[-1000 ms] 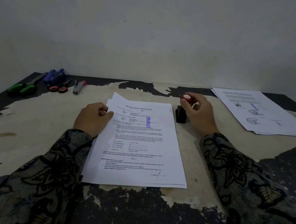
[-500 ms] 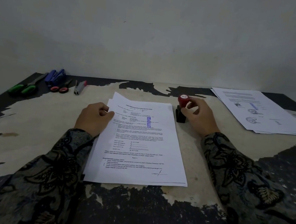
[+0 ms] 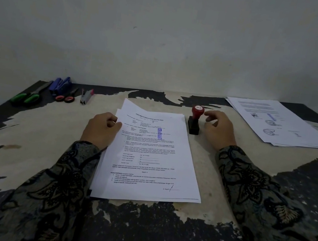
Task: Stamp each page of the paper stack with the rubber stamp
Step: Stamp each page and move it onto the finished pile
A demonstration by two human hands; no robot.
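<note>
The rubber stamp with a red round knob and black block base [image 3: 194,121] stands upright on the worn, peeling table [image 3: 33,142], just right of the white printed paper stack [image 3: 148,156], whose top page bears a blue stamp mark [image 3: 160,134]. Our right hand [image 3: 217,130] hovers just beside the stamp, fingers loosely curled and holding nothing. Our left hand [image 3: 101,128] rests on the stack's left edge, fingers curled, thumb pinching the pages. A second pile of white printed sheets [image 3: 281,123] lies well apart at the far right.
</note>
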